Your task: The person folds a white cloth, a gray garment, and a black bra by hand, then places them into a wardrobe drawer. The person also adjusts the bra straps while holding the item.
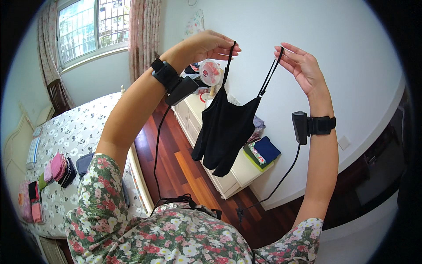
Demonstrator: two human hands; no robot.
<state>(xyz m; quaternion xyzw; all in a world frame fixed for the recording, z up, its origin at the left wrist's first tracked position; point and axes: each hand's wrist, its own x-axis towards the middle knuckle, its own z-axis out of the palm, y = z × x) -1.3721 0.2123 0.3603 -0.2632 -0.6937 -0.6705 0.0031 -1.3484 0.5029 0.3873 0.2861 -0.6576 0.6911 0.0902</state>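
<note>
A black camisole (229, 128) with thin shoulder straps hangs in the air before me, its body creased and its hem drooping unevenly. My left hand (214, 46) pinches one strap near its top between thumb and fingers. The other strap is held up by my right hand (298, 64), pinched at its loop. Both hands are raised and spread apart, so the neckline dips between the straps. Small strap adjusters show where the straps meet the fabric. Part of the cabinet behind is hidden by the camisole.
Behind the camisole stands a long cream cabinet (239, 180), with folded clothes (263, 151) and a small fan (210, 73) on top. To the left, a bed (95, 112) bears several folded garments (57, 166). Cables (157, 148) hang from devices on both wrists.
</note>
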